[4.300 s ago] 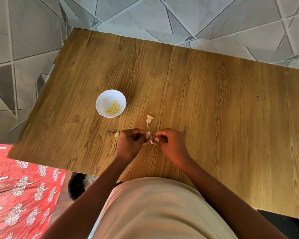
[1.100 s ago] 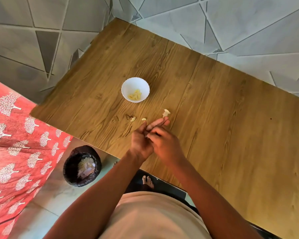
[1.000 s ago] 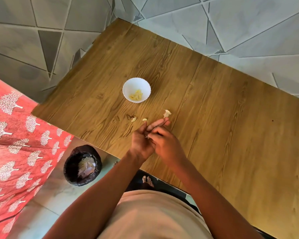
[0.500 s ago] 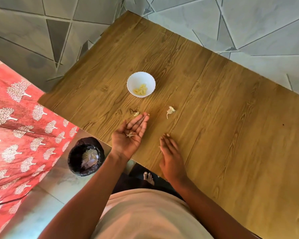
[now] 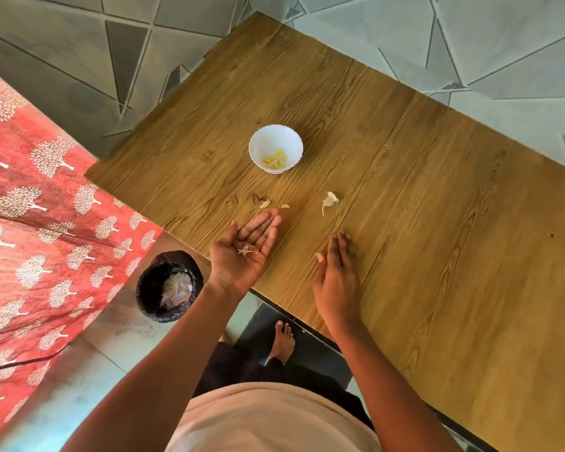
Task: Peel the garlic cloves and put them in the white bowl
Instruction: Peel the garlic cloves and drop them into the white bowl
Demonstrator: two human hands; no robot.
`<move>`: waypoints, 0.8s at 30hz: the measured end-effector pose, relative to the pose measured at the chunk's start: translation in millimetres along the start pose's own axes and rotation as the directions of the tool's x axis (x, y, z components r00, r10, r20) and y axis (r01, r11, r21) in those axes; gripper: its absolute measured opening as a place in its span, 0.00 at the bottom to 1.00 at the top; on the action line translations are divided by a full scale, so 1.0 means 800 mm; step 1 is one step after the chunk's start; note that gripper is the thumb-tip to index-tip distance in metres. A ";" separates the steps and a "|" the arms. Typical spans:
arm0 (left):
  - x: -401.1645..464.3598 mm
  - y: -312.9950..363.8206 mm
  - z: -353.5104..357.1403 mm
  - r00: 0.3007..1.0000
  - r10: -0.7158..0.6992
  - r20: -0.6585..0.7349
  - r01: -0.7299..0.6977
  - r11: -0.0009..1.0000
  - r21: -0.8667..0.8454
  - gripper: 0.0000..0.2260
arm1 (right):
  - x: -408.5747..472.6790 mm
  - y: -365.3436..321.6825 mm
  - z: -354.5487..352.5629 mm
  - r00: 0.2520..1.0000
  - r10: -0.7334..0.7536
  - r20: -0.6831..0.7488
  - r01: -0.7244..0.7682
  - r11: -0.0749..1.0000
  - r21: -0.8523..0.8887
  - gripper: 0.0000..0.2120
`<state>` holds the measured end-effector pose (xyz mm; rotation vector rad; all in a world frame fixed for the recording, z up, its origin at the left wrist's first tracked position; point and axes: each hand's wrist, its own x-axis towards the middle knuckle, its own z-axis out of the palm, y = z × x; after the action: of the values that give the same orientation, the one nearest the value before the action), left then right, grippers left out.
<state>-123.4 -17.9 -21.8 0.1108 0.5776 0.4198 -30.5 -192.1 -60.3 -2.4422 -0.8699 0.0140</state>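
Garlic is spread over the front-left part of the brown wood-grain surface (image 5: 405,190). A small round white bowl (image 5: 275,135), standing near the left edge, already contains a heap of pale yellow peeled cloves (image 5: 275,158). Between the bowl and the front edge lie two small pale cloves or pieces (image 5: 264,204), and a little to their right a bigger piece of garlic with dry white skin and a thin stalk (image 5: 330,200).

The left hand (image 5: 247,249) is held palm up at the front edge, fingers straight and relaxed, and only a small scrap of papery skin (image 5: 247,251) lies loose on the palm. The right hand (image 5: 336,272) rests flat on the surface near the front edge, fingers straight, holding nothing.

I judge that the cloves are light, firm and a bit slippery once bare, so a pinch with the fingertips across the thick middle should hold them. The skin is thin, brittle and very light, and it may easily blow or fall away.

Whether the two small pieces are peeled is hard to tell. A black round bin (image 5: 167,288) on the floor shows pale waste, probably skins. The number of cloves in the bowl cannot be counted.
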 end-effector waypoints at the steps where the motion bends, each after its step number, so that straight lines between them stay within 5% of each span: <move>1: 0.001 0.001 0.000 1.000 -0.006 0.001 0.006 1.000 0.008 0.28 | 0.003 -0.001 0.001 1.000 -0.013 0.022 0.014 0.999 -0.034 0.21; 11: -0.008 0.012 -0.006 0.994 -0.106 0.030 0.106 0.994 0.003 0.28 | -0.064 -0.063 0.025 0.964 -0.237 0.125 0.250 0.962 -0.110 0.22; 17: -0.020 0.025 -0.016 0.986 -0.159 0.047 0.158 0.987 0.011 0.29 | -0.077 -0.072 0.037 0.953 -0.302 0.032 0.303 0.935 -0.183 0.18; 24: -0.027 0.037 -0.026 0.976 -0.212 0.057 0.213 0.977 -0.002 0.28 | -0.098 -0.091 0.035 0.944 -0.312 0.109 0.330 0.906 -0.265 0.28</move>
<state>-161.7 -0.2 -21.5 0.0522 0.5256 0.2102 -139.9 -177.8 -61.1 -2.5313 -1.3793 -0.1629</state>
